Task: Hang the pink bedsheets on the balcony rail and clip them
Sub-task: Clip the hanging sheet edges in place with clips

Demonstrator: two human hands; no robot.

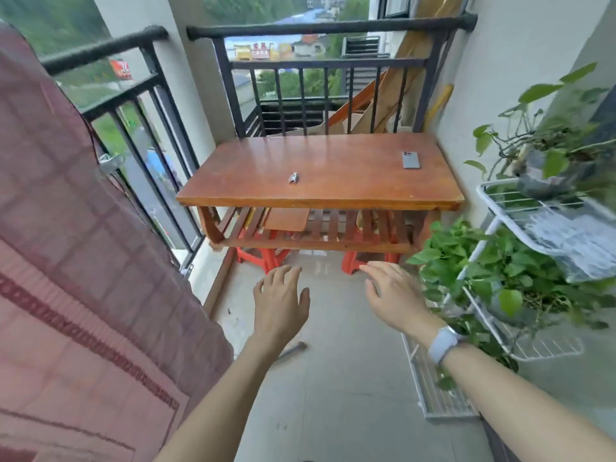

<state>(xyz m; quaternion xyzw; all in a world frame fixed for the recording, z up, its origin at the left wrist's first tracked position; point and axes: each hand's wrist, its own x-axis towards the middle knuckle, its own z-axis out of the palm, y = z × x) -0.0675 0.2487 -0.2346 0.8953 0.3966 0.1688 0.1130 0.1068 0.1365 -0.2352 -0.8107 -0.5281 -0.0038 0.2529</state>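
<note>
One pink bedsheet [76, 261] hangs at nine o'clock, with one metal clip [108, 161] on it. One wooden worktop [320, 168] at twelve o'clock carries one loose clip [293, 178] and one phone [410, 160]. Two red stools [263, 256] stand beneath it. Two bare hands, left [280, 303] and right [395, 295], show; one watch [443, 343] too.

The pink bedsheet [76, 261], checked with a dark red band, is draping over the left balcony rail [103, 50]. A metal clip [107, 161] is sitting at its edge; another clip [293, 178] is lying on the table.
</note>
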